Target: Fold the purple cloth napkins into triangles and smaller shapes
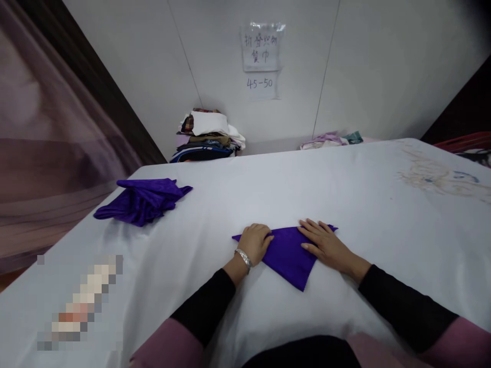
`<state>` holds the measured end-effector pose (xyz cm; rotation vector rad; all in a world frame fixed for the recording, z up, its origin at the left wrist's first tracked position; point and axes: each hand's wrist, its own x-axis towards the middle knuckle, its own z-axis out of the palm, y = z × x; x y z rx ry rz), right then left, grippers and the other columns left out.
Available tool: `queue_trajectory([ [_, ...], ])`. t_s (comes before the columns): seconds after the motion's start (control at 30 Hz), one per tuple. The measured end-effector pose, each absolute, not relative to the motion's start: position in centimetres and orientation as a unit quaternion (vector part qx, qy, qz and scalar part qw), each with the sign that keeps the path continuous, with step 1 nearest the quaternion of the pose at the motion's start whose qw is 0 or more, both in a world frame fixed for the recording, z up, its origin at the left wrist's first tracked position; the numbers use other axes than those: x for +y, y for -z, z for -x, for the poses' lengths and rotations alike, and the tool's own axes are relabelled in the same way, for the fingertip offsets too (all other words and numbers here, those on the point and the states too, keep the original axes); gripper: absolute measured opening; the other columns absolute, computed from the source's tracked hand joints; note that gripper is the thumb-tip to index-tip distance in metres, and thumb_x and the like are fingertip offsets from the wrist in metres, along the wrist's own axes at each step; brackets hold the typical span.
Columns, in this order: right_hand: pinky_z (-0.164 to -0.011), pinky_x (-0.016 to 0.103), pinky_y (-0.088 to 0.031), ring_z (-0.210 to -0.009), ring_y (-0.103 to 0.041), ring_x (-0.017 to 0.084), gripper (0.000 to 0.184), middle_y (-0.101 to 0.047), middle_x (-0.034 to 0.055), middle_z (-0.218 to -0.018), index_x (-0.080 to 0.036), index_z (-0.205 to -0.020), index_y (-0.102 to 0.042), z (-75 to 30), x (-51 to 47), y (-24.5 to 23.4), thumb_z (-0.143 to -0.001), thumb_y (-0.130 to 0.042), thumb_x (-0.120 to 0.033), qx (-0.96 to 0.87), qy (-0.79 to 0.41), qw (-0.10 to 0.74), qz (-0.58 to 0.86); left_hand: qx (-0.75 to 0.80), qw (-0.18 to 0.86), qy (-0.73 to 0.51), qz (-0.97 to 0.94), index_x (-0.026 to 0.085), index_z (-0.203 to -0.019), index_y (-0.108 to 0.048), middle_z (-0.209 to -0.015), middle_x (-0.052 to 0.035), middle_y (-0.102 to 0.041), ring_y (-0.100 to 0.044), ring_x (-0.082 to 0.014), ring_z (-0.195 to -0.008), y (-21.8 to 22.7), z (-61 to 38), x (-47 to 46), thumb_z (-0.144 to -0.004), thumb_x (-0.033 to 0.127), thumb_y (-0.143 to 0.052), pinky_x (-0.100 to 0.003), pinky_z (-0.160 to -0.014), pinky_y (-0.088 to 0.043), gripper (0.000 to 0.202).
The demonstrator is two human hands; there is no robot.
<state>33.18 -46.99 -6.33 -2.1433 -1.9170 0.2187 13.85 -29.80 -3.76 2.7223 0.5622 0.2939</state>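
Note:
A purple napkin (293, 255), folded into a triangle, lies on the white tablecloth (184, 286) in front of me. Its long edge is at the far side and its point faces me. Curled over the left part of the napkin, my left hand (255, 243) has its fingers bent and close together against the fabric; the fingertips are partly hidden. My right hand (326, 245) lies flat on the right part with its fingers spread. A small corner of purple cloth sticks out beyond each hand.
A crumpled heap of purple cloth (148, 202) lies at the table's left side. Behind the table stand a stack of folded fabrics (209, 135) and more cloth (330, 139). A paper sign (262, 53) hangs on the wall. A pixelated patch covers the lower left.

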Motion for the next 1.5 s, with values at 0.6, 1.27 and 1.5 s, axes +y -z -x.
queue_trajectory([
  [0.6, -0.088, 0.039, -0.042, -0.103, -0.052, 0.024, 0.040, -0.058, 0.0094, -0.113, -0.024, -0.124, -0.052, -34.7, -44.4, 3.1, -0.084, -0.049, -0.027, -0.676, -0.087, 0.168, 0.712, 0.234, 0.201, 0.000, -0.951, 0.024, -0.078, -0.059, -0.071, 0.0016, -0.063, -0.059, -0.0169, -0.067, 1.2, -16.1, -28.6, -0.072, 0.022, -0.055, -0.026, -0.057, -0.041, 0.008],
  [1.27, -0.077, 0.036, -0.035, -0.088, -0.052, 0.022, 0.027, -0.062, 0.0093, -0.094, -0.017, -0.091, -0.061, -36.6, -42.4, -5.1, -0.090, -0.034, -0.019, -0.658, 0.190, 0.188, 0.704, 0.179, -0.062, -0.228, -0.955, 0.021, -0.091, -0.060, -0.091, -0.0071, -0.057, -0.051, -0.0230, -0.090, -6.2, -15.0, -26.1, -0.086, 0.015, -0.040, -0.036, -0.078, -0.039, 0.021],
  [1.5, -0.072, 0.032, -0.040, -0.081, -0.052, 0.018, 0.028, -0.061, 0.0076, -0.089, -0.017, -0.086, -0.062, -35.1, -44.5, 3.1, -0.088, -0.035, -0.008, -0.749, 0.067, 0.127, 0.647, 0.098, -0.029, -0.112, -0.988, 0.021, -0.085, -0.059, -0.083, -0.0044, -0.057, -0.050, -0.0192, -0.079, 3.9, -12.8, -28.3, -0.084, 0.006, -0.041, -0.033, -0.069, -0.040, 0.023],
])
